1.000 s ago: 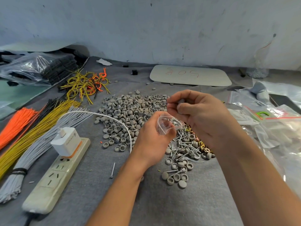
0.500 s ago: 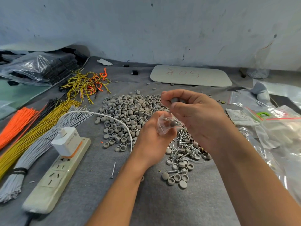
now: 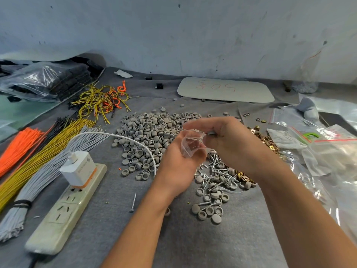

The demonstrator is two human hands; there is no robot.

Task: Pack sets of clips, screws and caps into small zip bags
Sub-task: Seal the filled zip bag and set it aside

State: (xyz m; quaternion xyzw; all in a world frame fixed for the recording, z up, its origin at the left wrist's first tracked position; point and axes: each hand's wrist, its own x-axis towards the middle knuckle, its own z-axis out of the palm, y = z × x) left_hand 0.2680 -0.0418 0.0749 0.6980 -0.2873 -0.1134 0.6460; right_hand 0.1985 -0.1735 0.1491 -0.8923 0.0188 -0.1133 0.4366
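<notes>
Item: small zip bag (image 3: 191, 145), clear, held above the middle of the worktop (image 3: 212, 248), over the boundary between caps (image 3: 148, 132) and screws (image 3: 218, 169). Left hand (image 3: 179, 167) gripped the bag from below, fingers curled round its body, mouth turned toward the right hand (image 3: 233, 144). Right hand's fingertips (image 3: 195, 125) were bunched at the bag's mouth and blurred; whether they pinched a part or the bag's lip could not be told. Brass clips (image 3: 264, 138) lay toward the right edge, near spare bags (image 3: 328, 151). Step judged: filling one bag, contents not legible. Next move likely calls for a steady open mouth and single pieces picked from the heaps.
</notes>
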